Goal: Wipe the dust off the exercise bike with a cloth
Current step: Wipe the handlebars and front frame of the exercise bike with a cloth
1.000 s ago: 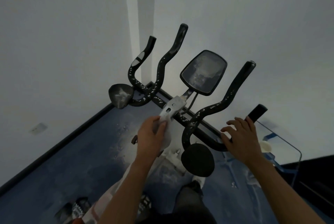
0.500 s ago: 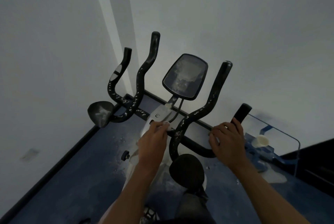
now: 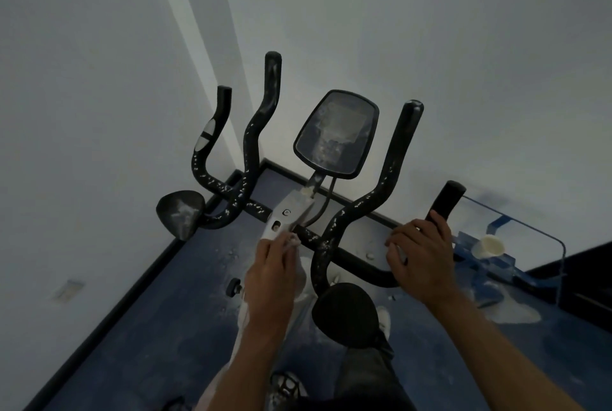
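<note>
The cloth (image 3: 295,273), pale and bunched, sits under the left hand (image 3: 273,278), whose fingers curl over it and press it against the lower end of the grey stem (image 3: 289,216) of the exercise bike (image 3: 331,245). Only small folds of the cloth show at the fingertips and along the thumb side. Just beyond this grip, up the stem, stands the dusty console screen (image 3: 336,134). To the right of the gripped cloth, the right hand (image 3: 420,261) wraps its fingers round the black handlebar (image 3: 357,261), below the outer right grip (image 3: 445,200). White specks of dust dot the curved bars on both sides. Nearer the person than both hands is a black elbow pad (image 3: 346,314); another pad (image 3: 180,212) lies well left of the cloth. Right of the right hand, a glass table (image 3: 530,228) carries a white cup (image 3: 490,246).
</note>
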A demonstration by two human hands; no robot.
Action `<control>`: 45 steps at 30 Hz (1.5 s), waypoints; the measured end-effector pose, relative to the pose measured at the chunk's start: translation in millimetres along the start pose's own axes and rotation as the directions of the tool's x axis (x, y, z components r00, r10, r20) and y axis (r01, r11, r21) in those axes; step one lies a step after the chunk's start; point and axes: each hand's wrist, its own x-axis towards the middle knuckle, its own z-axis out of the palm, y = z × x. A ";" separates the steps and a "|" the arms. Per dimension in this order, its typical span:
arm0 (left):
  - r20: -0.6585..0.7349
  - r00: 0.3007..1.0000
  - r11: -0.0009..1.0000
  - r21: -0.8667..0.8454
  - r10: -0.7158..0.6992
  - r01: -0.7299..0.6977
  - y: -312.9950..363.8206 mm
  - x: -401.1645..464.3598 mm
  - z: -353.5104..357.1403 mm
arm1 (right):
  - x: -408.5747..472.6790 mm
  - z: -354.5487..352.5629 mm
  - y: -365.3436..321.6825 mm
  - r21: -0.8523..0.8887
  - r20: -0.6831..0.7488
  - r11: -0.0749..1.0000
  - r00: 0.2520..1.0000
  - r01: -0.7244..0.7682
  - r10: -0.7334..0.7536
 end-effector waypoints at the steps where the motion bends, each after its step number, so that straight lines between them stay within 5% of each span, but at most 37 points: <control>1: -0.017 0.998 0.998 -0.036 -0.059 0.058 1.8 -3.0 0.2 | -0.3 0.0 -0.2 0.000 -0.002 1.000 1.000 -0.001 0.001; 9: 0.055 0.998 0.995 0.098 -0.002 -0.004 -0.2 -1.8 11.8 | 0.2 -1.2 -2.0 0.014 -0.021 1.000 1.000 -0.007 0.007; 14: 0.055 0.996 0.995 -0.082 0.068 -0.063 6.1 5.9 7.5 | -0.3 0.1 -1.6 0.013 -0.016 1.000 1.000 -0.007 0.007; 17: 0.111 0.985 0.991 0.011 0.130 -0.132 -4.3 -2.7 14.3 | -1.1 0.7 -0.3 0.016 -0.013 1.000 1.000 -0.013 0.013; 21: 0.049 0.999 1.000 -0.016 -0.001 0.002 -17.7 -21.8 13.6 | -1.2 0.6 -1.2 0.018 -0.009 1.000 1.000 -0.022 0.022; 26: 0.076 0.980 0.983 -0.023 0.183 -0.182 3.6 -11.5 10.5 | -0.6 0.7 -0.8 0.017 -0.016 1.000 1.000 -0.020 0.020; 31: 0.037 0.988 0.988 -0.039 0.148 -0.147 4.4 1.0 5.5 | -1.2 -0.6 -1.3 0.026 -0.029 1.000 0.999 -0.016 0.017; 34: 0.153 0.935 0.942 0.054 0.321 -0.332 12.1 15.9 3.4 | -0.4 0.0 -1.4 0.022 -0.028 1.000 1.000 -0.012 0.012; 39: 0.200 0.931 0.933 0.132 0.307 -0.336 15.2 45.6 -16.7 | -1.2 0.2 0.1 0.025 -0.019 1.000 1.000 -0.017 0.018; 45: 0.431 0.811 0.859 0.141 0.394 -0.492 17.1 56.0 -18.7 | -0.8 -0.1 -0.2 0.022 -0.013 1.000 1.000 -0.020 0.020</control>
